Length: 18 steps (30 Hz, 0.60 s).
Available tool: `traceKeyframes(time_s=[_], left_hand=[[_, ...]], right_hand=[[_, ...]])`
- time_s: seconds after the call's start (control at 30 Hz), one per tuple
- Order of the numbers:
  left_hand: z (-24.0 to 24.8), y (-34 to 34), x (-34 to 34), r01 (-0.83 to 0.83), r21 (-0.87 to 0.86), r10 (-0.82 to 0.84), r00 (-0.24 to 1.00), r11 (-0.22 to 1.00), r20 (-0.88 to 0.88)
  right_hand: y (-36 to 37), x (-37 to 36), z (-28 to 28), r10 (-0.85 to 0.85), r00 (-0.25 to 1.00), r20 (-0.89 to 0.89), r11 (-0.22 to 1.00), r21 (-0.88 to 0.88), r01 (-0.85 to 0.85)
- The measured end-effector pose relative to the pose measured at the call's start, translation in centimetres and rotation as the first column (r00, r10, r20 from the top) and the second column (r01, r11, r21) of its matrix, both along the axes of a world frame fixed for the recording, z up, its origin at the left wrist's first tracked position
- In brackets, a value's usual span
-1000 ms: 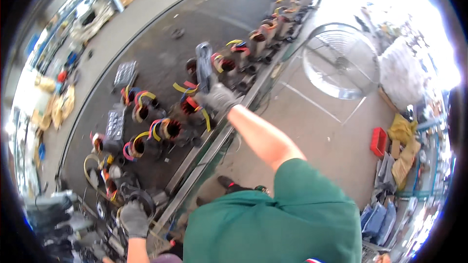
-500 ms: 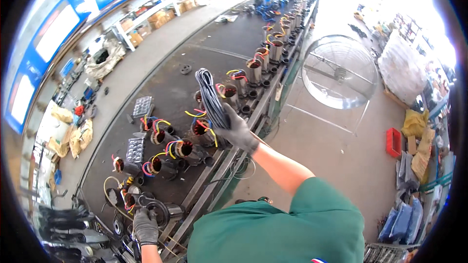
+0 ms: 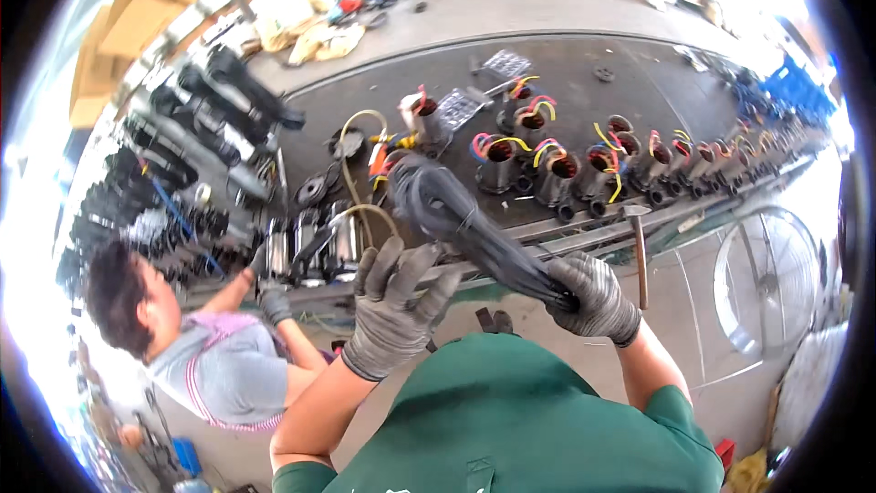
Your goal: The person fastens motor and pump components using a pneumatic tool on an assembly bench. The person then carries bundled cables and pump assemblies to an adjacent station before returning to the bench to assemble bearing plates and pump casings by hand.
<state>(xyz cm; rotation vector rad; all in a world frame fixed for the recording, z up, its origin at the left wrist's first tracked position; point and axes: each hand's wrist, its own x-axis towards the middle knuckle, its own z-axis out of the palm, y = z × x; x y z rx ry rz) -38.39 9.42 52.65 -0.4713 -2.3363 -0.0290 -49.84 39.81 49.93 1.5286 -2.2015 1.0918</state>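
Observation:
In my gloved right hand point(image 3: 595, 296) is one end of a coiled bundle of black cable point(image 3: 488, 242). The bundle stretches up and left over the workbench edge, and its looped far end is blurred. My gloved left hand point(image 3: 400, 303) is raised below the loop, fingers spread, holding nothing. Beyond the bundle, metal motor housings point(image 3: 557, 184) stand on the dark workbench point(image 3: 566, 68), with red, yellow and blue wires rising from their open tops. A curved beige hose or cable point(image 3: 348, 160) lies near the loop.
A co-worker point(image 3: 224, 356) at the left reaches toward metal cylinders point(image 3: 342, 242) at the bench edge. A hammer point(image 3: 641, 260) hangs over the front edge. At right stands a large round wire fan guard point(image 3: 766, 278). Black pump-like parts point(image 3: 228, 91) crowd the far left.
My view has swung left, bringing the co-worker into sight. The cable bundle now points up-left from my right hand. My left hand has left the bench parts and come up with fingers spread.

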Motion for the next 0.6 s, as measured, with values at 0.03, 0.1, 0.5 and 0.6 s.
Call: traceKeyframes(time_s=[0.03,0.1,0.5,0.6], left_hand=[[0.1,-0.4,0.6,-0.032,0.012,0.032,0.999,0.999,0.006],[-0.3,-1.3,2.0,-0.115,-0.091,0.138,0.942,0.989,0.306],[-20.0,-6.7,16.1,-0.647,0.107,0.242,0.426,0.755,0.872],[-24.6,-7.8,21.3,-0.753,0.041,0.273,0.288,0.657,0.918]], right_hand=[[-1.3,0.3,0.6,0.074,0.996,0.045,0.992,0.099,-0.078],[-4.1,1.1,0.6,0.218,0.975,0.037,0.964,0.145,-0.221],[-17.3,-9.6,-8.1,0.028,0.995,-0.096,0.886,0.463,0.02],[-19.8,-13.2,-9.2,0.16,0.947,-0.279,0.791,0.61,0.047]])
